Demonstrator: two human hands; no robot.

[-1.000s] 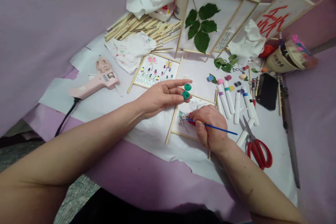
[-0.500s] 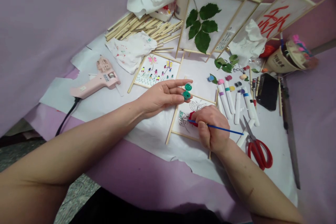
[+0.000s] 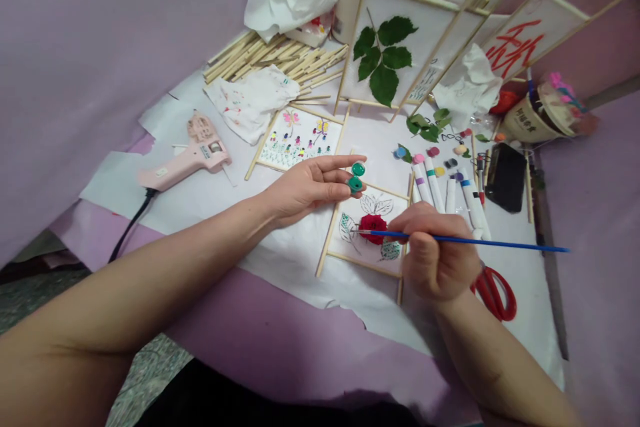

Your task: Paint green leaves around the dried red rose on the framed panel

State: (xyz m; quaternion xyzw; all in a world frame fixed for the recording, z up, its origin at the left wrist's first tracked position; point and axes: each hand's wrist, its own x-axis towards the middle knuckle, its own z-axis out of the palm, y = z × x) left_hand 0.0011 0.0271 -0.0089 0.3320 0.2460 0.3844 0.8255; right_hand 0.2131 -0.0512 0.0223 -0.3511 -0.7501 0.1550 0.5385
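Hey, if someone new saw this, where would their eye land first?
Probably on the red flower in the nearest framed drawing, with the right hand holding a long blue brush in front of it. Up and left of it, the left hand holds an open pot of green paint. Farther back, a dark green leaf sprig stands out on an upright white panel.

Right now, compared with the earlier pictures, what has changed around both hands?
The right hand has moved rightward, gripping the blue paintbrush, whose handle end now reaches farther right. The red flower shows more fully, and a green-dabbed leaf has come into view. Nothing was taken up or let go. The left hand still holds the green paint pot.
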